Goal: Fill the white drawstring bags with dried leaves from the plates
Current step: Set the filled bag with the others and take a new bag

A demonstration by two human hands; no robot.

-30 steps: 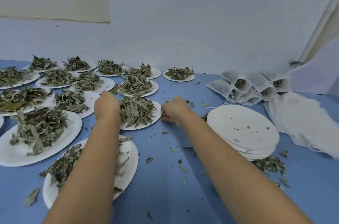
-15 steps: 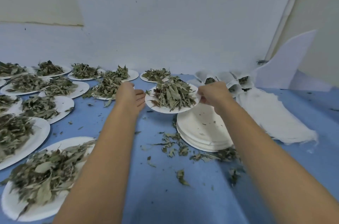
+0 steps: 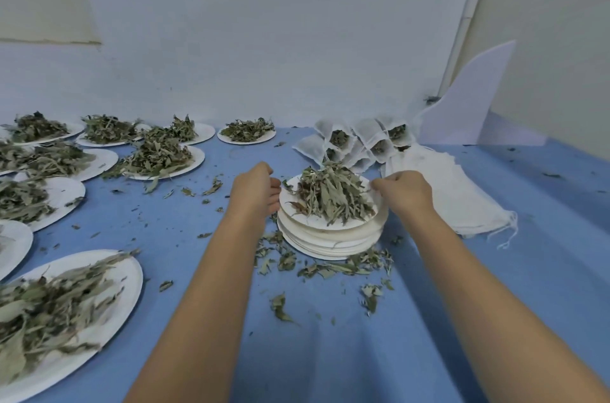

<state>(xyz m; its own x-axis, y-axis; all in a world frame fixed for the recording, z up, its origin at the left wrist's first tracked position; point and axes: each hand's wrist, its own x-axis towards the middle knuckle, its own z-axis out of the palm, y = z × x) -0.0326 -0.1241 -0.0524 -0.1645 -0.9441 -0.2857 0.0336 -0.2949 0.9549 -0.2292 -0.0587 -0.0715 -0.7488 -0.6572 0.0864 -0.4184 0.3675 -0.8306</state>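
While the fingers of the left hand [image 3: 255, 193] and right hand [image 3: 404, 193] grip the loaded plate [image 3: 330, 227] atop the stack [image 3: 330, 247], a tilt could spill leaves [image 3: 333, 196] onto the worktop [image 3: 185, 237].

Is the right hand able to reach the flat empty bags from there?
Probably yes. The right hand grips the rim of the plate, and the empty bags lie just to its right with nothing between; it only needs to release the plate.
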